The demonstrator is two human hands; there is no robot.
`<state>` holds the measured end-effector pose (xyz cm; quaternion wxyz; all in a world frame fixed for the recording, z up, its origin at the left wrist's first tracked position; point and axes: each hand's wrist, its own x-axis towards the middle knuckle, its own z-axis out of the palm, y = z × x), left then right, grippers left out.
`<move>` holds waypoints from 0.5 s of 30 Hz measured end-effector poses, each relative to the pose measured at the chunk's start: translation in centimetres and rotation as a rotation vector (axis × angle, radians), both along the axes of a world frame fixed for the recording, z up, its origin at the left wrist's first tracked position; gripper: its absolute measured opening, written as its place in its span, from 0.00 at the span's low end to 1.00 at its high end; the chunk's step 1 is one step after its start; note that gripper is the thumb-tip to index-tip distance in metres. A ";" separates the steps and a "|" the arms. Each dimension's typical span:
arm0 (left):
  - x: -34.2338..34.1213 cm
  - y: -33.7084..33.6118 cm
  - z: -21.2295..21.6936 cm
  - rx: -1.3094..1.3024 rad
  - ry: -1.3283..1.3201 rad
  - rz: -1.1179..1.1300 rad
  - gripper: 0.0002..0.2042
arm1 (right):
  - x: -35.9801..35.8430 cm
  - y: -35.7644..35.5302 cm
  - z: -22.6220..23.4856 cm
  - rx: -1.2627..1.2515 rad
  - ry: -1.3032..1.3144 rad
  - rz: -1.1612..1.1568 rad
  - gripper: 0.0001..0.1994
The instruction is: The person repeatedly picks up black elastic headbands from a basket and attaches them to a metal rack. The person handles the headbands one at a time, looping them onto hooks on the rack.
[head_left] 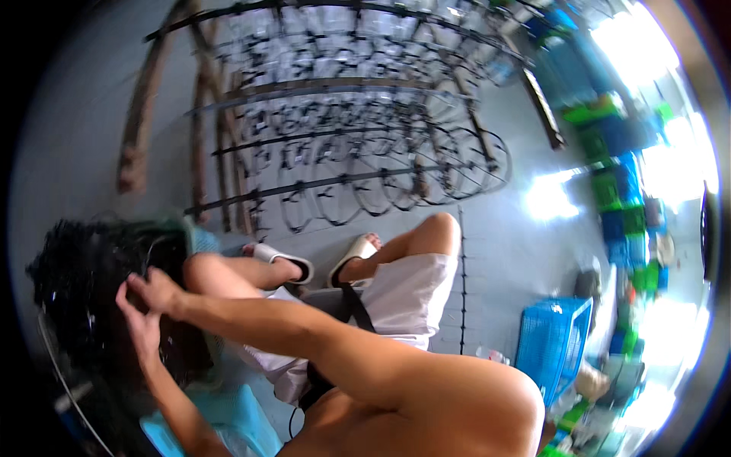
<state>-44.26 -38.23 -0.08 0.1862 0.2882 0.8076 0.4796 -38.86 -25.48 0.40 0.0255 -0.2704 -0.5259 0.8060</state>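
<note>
Both hands meet at the left, in front of a large tangled heap of thin black strands (84,282), perhaps cable or cord. My right hand (161,292) reaches across from the right, its fingers bent inward and closed. Just below it, my left hand (142,326) comes up from the lower edge, thumb and fingers drawn together near the right fingertips. Whatever they pinch is too dark and blurred to make out. The heap rises from a pale green basket (199,238), partly hidden behind my knee.
Ahead stands a rack of bars (343,179) hung with many black loops. A light blue plastic stool or bin (236,415) is below my left forearm. To the right are a blue crate (544,335) and stacked blue and green bins (620,190). A knotted black line (463,282) runs beside my knee.
</note>
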 end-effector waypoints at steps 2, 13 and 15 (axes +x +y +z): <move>2.2 1.0 2.3 0.177 -0.284 0.072 0.34 | 0.7 2.0 -0.6 0.667 0.175 0.308 0.16; 6.3 -0.3 4.0 0.708 -0.852 0.177 0.33 | 6.8 3.5 3.6 -0.158 0.412 0.484 0.17; 7.5 0.7 4.5 0.775 -0.774 0.120 0.30 | 6.4 4.0 3.0 -0.187 0.381 0.596 0.18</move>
